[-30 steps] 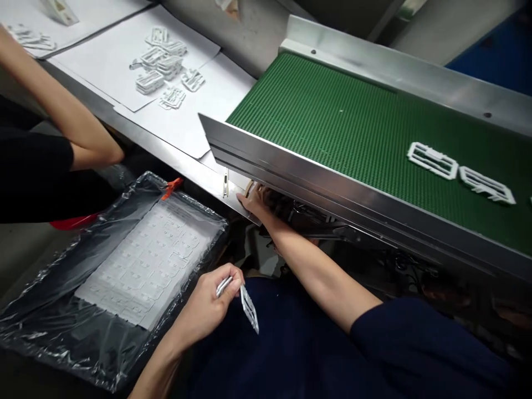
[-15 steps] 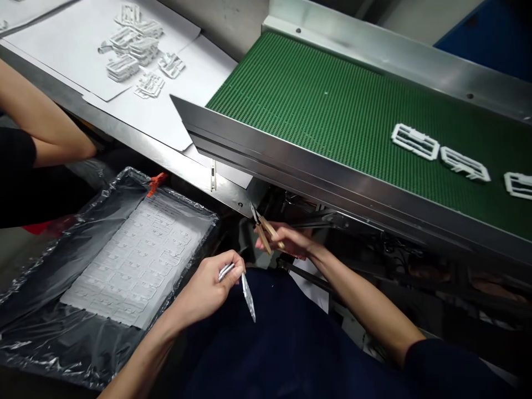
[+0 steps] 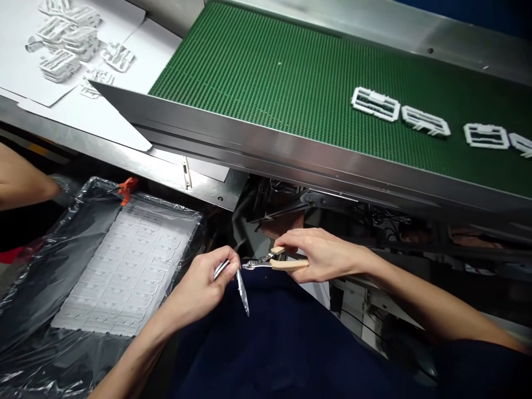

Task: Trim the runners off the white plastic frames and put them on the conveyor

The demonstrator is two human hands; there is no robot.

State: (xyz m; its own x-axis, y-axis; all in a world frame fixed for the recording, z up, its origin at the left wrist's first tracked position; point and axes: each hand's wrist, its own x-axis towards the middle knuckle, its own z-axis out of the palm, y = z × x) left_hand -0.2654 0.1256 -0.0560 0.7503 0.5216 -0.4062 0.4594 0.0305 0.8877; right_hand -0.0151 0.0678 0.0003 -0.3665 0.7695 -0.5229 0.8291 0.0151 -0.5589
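Thumb and fingers of my left hand (image 3: pixel 210 280) pinch a thin white plastic part (image 3: pixel 243 295), which hangs tilted below the fingertips. Another pale edge shows between thumb and forefinger; whether it belongs to the same part I cannot tell. My right hand (image 3: pixel 320 255) is wrapped round the tan handles of a pair of nippers (image 3: pixel 290 264). Their metal jaws point left and lie right beside my left fingertips, at the top of the white part. The exact contact is too small to make out.
A green conveyor belt (image 3: pixel 266 66) carries several white plastic frames (image 3: pixel 376 104). At left, a plastic-lined bin (image 3: pixel 89 194) with an orange clamp (image 3: pixel 128 190) holds rows of flat pale parts. White parts (image 3: pixel 68 36) are piled on paper; a cutter (image 3: pixel 185 173) lies near the table edge. Another person's arm (image 3: pixel 25 177) is far left.
My right hand has turned the nippers leftward, bringing their jaws to the white part at my left fingertips. The view has shifted, and more white frames show on the belt.
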